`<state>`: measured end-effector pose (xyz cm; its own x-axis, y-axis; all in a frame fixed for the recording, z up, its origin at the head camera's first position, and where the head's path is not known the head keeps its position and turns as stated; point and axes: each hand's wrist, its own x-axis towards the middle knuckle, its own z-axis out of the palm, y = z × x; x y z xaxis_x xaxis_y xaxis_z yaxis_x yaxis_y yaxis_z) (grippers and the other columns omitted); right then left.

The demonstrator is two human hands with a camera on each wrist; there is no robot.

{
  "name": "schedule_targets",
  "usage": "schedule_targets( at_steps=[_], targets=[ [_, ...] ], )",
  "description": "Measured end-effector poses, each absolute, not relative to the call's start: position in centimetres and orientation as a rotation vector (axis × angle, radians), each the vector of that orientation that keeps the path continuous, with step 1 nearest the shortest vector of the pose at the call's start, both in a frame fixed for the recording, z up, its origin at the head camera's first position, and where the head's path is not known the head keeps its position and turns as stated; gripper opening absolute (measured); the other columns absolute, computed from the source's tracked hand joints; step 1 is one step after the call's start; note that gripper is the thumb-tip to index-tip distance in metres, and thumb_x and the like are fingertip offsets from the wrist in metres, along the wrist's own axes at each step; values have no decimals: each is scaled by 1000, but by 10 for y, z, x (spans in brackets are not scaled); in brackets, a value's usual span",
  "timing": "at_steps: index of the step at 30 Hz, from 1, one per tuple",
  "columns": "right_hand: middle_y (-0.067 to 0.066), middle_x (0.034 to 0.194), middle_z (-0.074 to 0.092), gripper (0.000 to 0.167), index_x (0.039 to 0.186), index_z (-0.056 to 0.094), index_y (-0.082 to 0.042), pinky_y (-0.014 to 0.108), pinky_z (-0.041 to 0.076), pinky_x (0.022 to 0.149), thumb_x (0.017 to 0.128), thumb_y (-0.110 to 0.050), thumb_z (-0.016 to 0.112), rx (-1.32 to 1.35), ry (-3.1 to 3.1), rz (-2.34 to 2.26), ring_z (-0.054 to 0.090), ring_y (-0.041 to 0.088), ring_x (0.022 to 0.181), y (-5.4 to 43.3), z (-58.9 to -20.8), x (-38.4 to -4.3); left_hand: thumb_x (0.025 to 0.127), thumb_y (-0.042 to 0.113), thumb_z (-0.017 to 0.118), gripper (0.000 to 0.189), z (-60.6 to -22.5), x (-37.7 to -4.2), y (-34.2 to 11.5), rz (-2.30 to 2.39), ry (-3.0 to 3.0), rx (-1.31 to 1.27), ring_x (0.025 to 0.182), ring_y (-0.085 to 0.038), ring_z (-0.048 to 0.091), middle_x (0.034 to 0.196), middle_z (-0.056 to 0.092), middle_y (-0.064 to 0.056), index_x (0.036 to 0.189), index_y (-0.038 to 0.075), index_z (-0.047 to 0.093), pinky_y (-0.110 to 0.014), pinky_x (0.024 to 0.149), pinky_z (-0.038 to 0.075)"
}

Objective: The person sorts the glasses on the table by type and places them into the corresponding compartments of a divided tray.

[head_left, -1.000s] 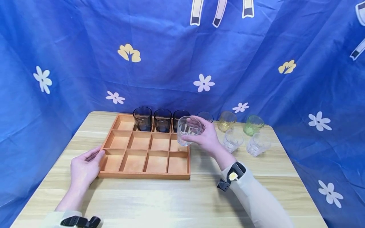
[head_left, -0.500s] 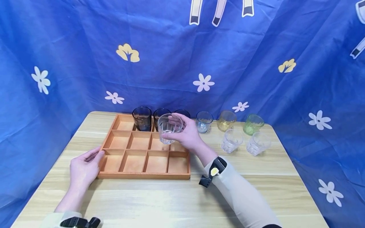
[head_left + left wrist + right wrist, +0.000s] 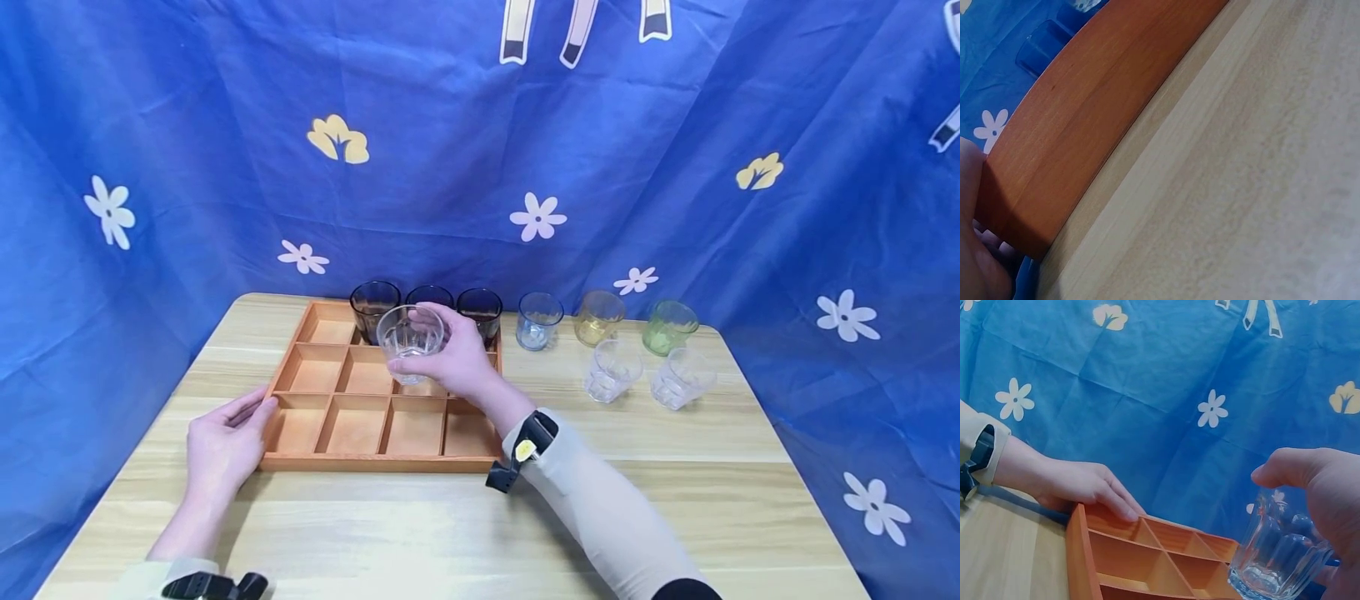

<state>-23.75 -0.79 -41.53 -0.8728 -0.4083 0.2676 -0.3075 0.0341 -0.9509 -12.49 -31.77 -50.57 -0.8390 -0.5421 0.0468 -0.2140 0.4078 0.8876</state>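
My right hand holds a clear faceted drinking glass upright above the middle row of a wooden compartment tray. In the right wrist view the thumb lies along one side of this glass. My left hand grips the tray's left side near its front corner, thumb on the rim. Dark glasses stand in the tray's back row, the middle one partly covered by the held glass and hand. Front-row compartments hold nothing.
Right of the tray, a blue glass, a yellow glass and a green glass line the table's back. Two clear glasses stand before them. A blue patterned curtain hangs behind the table.
My right hand has carried the clear glass leftward over the tray, from its right column to near its centre. The blue glass is now uncovered. My left hand has stayed on the tray.
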Motion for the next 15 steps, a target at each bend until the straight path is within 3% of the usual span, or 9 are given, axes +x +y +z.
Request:
schedule_targets(
  at_steps=[8,15],
  targets=[
    [14,136,69,85,144,59,-2,39,51,109,69,-6,101,-743,2188,-2023,66,26,125,-35,-425,-239,101,33,75,42,-505,-124,-319,-1401,-2348,663,92,16,62,123,72,-9,135,8,73,-5,75,49],
    [15,135,70,83,142,60,0,36,51,108,70,-6,101,-750,2205,-2021,66,22,123,-51,-429,-240,101,33,75,42,-505,-125,-317,-1399,-2349,652,93,16,62,123,72,-9,135,7,73,-4,76,49]
  ],
)
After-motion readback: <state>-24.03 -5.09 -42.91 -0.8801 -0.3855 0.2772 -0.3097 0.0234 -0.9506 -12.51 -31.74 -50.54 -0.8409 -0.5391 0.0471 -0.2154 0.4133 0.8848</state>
